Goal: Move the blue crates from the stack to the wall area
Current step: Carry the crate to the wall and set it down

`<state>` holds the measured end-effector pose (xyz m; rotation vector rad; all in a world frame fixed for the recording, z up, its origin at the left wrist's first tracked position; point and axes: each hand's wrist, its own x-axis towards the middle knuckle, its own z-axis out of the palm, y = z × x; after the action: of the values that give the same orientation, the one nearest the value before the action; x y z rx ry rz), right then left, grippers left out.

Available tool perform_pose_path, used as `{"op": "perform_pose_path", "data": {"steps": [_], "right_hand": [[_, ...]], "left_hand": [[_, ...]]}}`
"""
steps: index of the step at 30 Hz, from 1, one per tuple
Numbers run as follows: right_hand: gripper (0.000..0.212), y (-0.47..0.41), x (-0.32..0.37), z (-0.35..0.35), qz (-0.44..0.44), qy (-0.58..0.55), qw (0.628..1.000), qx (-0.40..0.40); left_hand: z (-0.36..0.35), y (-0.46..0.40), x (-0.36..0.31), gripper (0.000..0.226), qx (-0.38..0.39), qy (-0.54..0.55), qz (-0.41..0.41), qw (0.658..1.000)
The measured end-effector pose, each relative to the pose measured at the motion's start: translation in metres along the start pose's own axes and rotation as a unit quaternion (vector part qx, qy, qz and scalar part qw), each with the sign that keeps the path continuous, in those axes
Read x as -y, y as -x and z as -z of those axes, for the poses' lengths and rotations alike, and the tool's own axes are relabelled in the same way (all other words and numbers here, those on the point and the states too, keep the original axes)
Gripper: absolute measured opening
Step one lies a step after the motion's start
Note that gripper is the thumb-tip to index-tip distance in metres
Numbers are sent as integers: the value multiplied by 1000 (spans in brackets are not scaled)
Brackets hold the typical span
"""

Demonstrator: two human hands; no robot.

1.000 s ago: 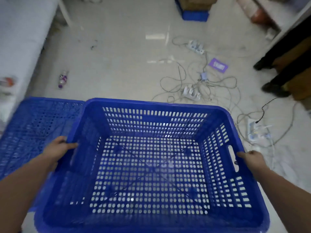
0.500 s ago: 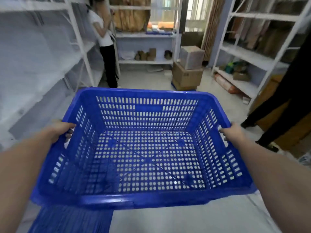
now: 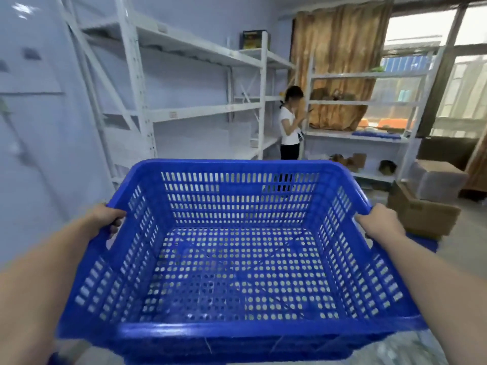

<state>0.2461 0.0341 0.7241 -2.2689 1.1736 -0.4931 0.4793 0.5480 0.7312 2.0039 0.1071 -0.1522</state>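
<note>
The person carries the blue crate in the air, left hand and right hand with fingers curled around its side rims, facing white shelves.

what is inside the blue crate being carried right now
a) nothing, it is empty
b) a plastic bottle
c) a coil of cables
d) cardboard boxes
a: the perforated floor of the blue crate shows bare from wall to wall, while the left hand and right hand grip its side rims.
</note>
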Motion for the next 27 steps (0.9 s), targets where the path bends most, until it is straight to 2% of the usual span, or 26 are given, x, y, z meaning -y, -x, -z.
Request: {"op": "perform_pose_path", "data": {"steps": [5,12,15,21,27], "right_hand": [[30,40,52,-35,80,-5,994,70],[23,152,156,-100,208,38,965,156],[28,208,205,-138,254,38,950,176],[27,323,281,-227,298,14,927,229],[26,399,338,-294,328,22,912,247]], "left_hand": [[89,76,58,19,-90,-3,53,995],[235,175,136,30,-193,-14,111,975],[303,209,176,28,-236,-4,138,962],[424,258,253,26,-320,14,175,931],[492,272,324,26,-370,32,218,902]]}}
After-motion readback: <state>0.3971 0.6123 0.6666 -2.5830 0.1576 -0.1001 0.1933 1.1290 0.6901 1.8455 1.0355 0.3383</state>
